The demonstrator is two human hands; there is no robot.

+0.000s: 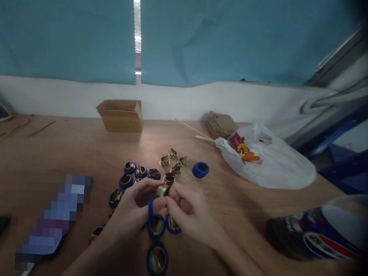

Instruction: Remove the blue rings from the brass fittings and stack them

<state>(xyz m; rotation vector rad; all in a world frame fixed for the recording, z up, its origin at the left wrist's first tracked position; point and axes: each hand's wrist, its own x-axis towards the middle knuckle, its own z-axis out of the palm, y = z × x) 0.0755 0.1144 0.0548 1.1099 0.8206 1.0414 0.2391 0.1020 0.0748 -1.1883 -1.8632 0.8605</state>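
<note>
My left hand [138,200] and my right hand [190,208] meet over the table, fingers closed around a small round brass fitting [162,191]. A blue ring [150,211] stands on edge by my left fingertips; whether those fingers grip it, I cannot tell. Just beyond my hands lie several bare brass fittings [175,168] with a plate across each. Blue-rimmed brass fittings [141,171] are grouped to the left. Another blue-rimmed fitting [157,259] lies nearest me, below my hands. Right of the bare ones sits a small stack of blue rings [200,169].
An open cardboard box [122,117] stands by the back wall. To the right are a brown package [221,124], a white plastic bag [276,165] with thin sticks beside it, and a large labelled bottle [319,231] lying down. A pixelated, phone-like object [55,221] lies left.
</note>
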